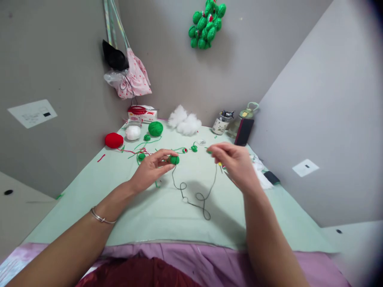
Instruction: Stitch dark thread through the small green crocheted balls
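Between the thumb and fingers of my left hand sits a small green crocheted ball. A thin dark thread hangs from this ball, lies in loops on the table and rises to my right hand. The right fingers are pinched together at the thread; whether a needle is there too is too small to tell. Between the hands, farther back, lie a small green piece and a little red, white and green piece. Another green ball rests just behind my left hand.
Red yarn, white yarn and green yarn stand at the back left of the table. White stuffing, a pen holder, a bottle and a phone line the back. Green crocheted pieces hang above.
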The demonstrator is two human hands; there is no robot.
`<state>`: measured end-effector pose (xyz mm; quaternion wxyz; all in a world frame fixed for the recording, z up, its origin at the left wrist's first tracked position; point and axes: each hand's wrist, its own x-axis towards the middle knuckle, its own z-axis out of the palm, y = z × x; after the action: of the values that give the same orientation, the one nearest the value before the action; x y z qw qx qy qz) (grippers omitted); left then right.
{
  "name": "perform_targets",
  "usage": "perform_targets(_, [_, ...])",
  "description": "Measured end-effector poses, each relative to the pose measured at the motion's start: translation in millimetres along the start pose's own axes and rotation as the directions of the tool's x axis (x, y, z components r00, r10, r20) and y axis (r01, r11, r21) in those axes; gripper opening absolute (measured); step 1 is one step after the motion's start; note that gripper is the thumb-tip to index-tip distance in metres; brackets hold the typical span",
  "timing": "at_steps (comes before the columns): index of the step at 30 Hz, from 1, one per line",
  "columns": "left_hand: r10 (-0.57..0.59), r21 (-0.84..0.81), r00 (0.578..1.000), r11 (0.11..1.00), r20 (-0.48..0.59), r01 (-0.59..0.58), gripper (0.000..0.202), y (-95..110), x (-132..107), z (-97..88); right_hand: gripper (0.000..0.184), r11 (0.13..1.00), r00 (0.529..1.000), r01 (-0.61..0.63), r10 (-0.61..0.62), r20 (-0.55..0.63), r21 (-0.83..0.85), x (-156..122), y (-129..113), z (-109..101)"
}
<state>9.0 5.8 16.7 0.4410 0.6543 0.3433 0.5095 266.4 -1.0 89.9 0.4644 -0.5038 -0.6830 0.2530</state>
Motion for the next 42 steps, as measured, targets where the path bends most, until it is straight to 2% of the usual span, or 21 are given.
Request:
perform_targets(2, [-0.009, -0.004, 1.000, 1.000, 0.014, 0.009, 0.027, 1, 0, 0.1, 0.027, 0.984, 0.980, -0.108, 0.081, 0.184, 0.141, -5, 5, 27])
perform_targets(5, [0.019, 0.019, 1.000, 1.000, -0.018, -0.019, 0.022, 2, 0, -0.3, 0.036, 0.912, 0.896, -0.271, 0.122, 0.427, 0.308, -15, 9, 58])
perform_targets(7, [0.015, 0.002, 0.999, 1.000, -0.051, -0.014, 0.022, 2, 1, -0.2, 0.039, 0.855, 0.851, -0.353, 0.125, 0.510, 0.380, -20, 10, 70])
perform_targets(9, [-0.013, -0.049, 0.997, 0.999, -0.076, 0.009, 0.029, 0, 2, 0.3, 0.040, 0.808, 0.831, -0.415, 0.150, 0.535, 0.418, -22, 11, 75])
perform_targets(11, [-0.032, -0.083, 0.996, 0.996, -0.081, 0.025, 0.034, -4, 2, 0.7, 0.041, 0.779, 0.822, -0.458, 0.187, 0.537, 0.430, -23, 12, 78])
perform_targets(14, [-0.034, -0.064, 0.998, 0.997, -0.060, 0.030, 0.031, -10, 3, 0.3, 0.041, 0.739, 0.818, -0.497, 0.222, 0.531, 0.456, -24, 14, 83])
perform_targets(17, [-0.018, -0.040, 0.998, 0.999, -0.063, 0.016, 0.027, -13, 3, 0.2, 0.038, 0.684, 0.825, -0.520, 0.246, 0.509, 0.512, -23, 16, 86])
perform_targets(19, [-0.003, -0.019, 0.998, 1.000, -0.062, 0.002, 0.024, -12, 2, 1.8, 0.035, 0.678, 0.839, -0.506, 0.243, 0.487, 0.533, -22, 16, 86])
perform_targets(23, [0.025, 0.034, 0.997, 0.999, -0.077, -0.022, 0.022, -7, 2, 7.7, 0.029, 0.722, 0.869, -0.445, 0.204, 0.451, 0.530, -22, 12, 81])
perform_targets(25, [0.013, 0.016, 0.997, 1.000, -0.080, -0.012, 0.021, -6, 2, 9.1, 0.028, 0.777, 0.867, -0.412, 0.173, 0.467, 0.477, -22, 10, 76])
perform_targets(28, [-0.079, -0.080, 0.995, 0.994, -0.064, 0.074, 0.026, -9, 2, 6.4, 0.026, 0.903, 0.878, -0.286, 0.113, 0.465, 0.320, -20, 11, 65])
perform_targets(31, [-0.190, -0.200, 0.981, 0.963, -0.024, 0.182, 0.034, -11, 3, 0.7, 0.032, 0.961, 0.932, -0.145, 0.053, 0.358, 0.236, -16, 17, 49])
perform_targets(36, [-0.250, -0.343, 0.967, 0.906, 0.041, 0.248, 0.035, -4, 3, -2.3, 0.033, 0.951, 0.979, -0.074, 0.011, 0.206, 0.302, -14, 20, 34])
perform_targets(40, [-0.248, -0.381, 0.966, 0.888, 0.077, 0.258, 0.032, 1, 1, 0.1, 0.037, 0.893, 0.973, -0.028, -0.078, 0.216, 0.449, -21, 14, 45])
perform_targets(42, [-0.252, -0.370, 0.964, 0.890, 0.085, 0.265, 0.033, 1, 0, 1.4, 0.031, 0.891, 0.971, -0.030, -0.082, 0.225, 0.453, -26, 11, 53])
